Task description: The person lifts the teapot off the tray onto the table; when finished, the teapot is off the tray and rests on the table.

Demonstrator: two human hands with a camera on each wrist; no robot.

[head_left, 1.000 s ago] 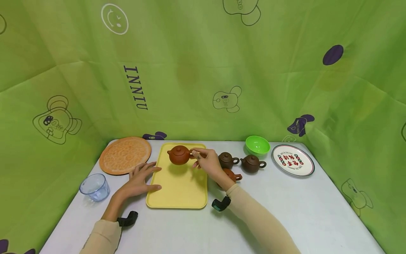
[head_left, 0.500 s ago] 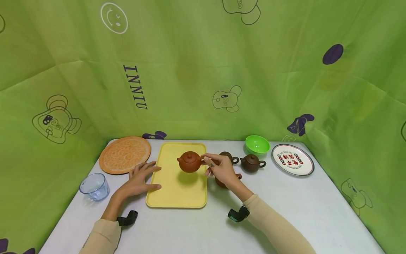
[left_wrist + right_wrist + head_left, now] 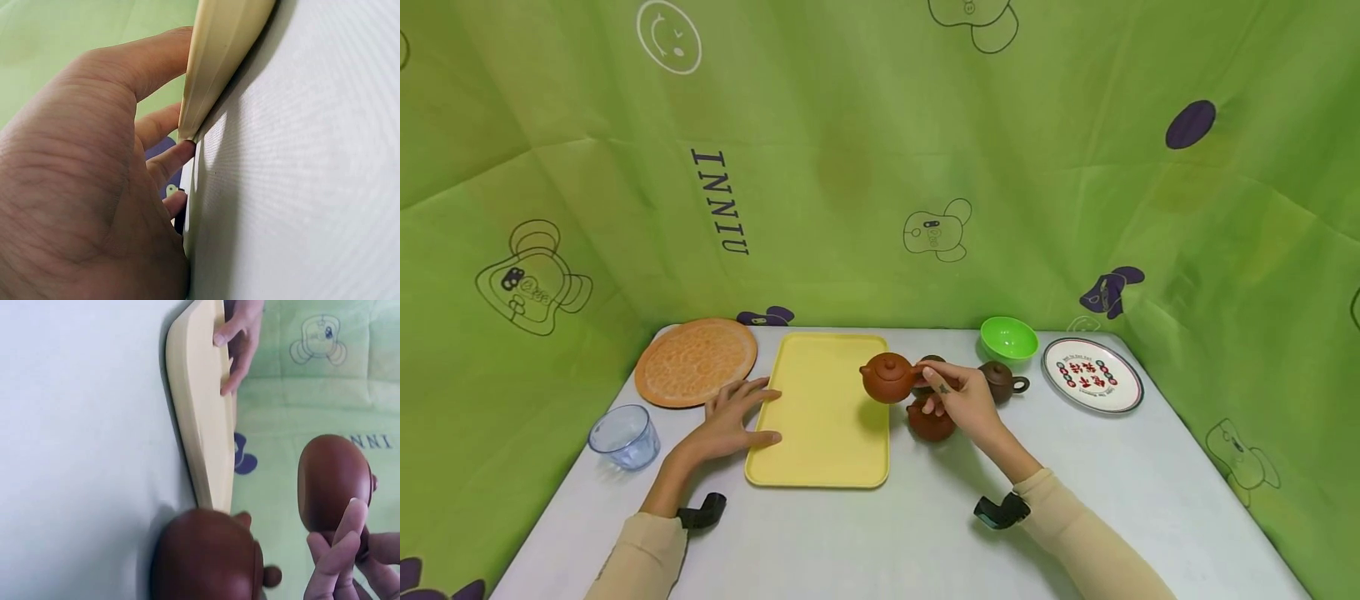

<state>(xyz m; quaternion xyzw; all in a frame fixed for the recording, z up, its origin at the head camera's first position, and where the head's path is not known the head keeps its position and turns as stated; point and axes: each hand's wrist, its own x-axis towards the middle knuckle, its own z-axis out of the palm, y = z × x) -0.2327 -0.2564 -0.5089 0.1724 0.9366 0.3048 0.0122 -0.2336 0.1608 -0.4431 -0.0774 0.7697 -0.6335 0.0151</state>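
A dark brown teapot (image 3: pixel 931 363) on the table sits almost wholly hidden behind the red-brown teapot (image 3: pixel 888 377) and the right hand (image 3: pixel 964 398) gripping its handle; a second dark teapot (image 3: pixel 1003 379) is partly covered by the same hand. In the right wrist view, the fingers (image 3: pixel 340 550) and the lower clay teapot (image 3: pixel 209 556) are cut off by the bottom edge. In the left wrist view, the left hand (image 3: pixel 81 200) blurs, overfilling the picture.

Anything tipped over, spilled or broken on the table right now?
Nothing stands out. The right hand holds the reddish teapot upright, in the air over the yellow tray's right edge. The other teapots sit upright with lids on. The left hand rests on the tray's left rim.
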